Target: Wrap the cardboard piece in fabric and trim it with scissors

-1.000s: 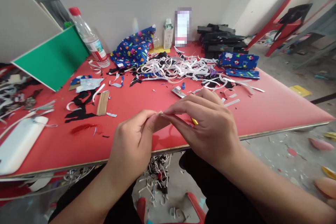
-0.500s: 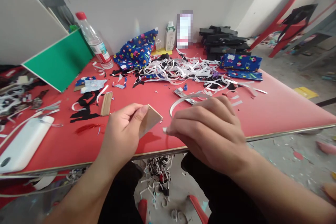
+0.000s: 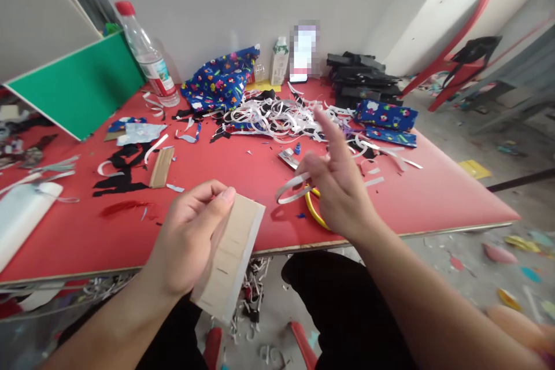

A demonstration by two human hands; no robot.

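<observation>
My left hand point(image 3: 197, 231) is closed on a flat, beige, cardboard-like piece point(image 3: 229, 251) with a pale grey-white strip along one long edge. The piece is tilted over the table's front edge. My right hand point(image 3: 336, 179) is raised above the table, partly blurred, its index finger stretched out and the others partly bent. A curled white strip point(image 3: 288, 189) loops beside its fingertips; whether they touch is unclear. Below that hand lies a yellow curved handle or ring point(image 3: 314, 208), largely hidden. A metal piece point(image 3: 289, 157) rests just behind.
On the red table point(image 3: 225, 165) are a heap of white strips point(image 3: 281, 115), patterned blue fabric point(image 3: 223, 81), a bottle point(image 3: 156, 72), a carton point(image 3: 280, 60), stacked black pieces point(image 3: 362, 78) and folded blue pieces point(image 3: 385, 115). A beige bar point(image 3: 162, 167) lies left. Scraps litter the floor.
My right hand's fingers have spread from a pinch on the white strip, and the hand has moved back. The left hand has turned the beige piece and brought it lower. The yellow handle now shows.
</observation>
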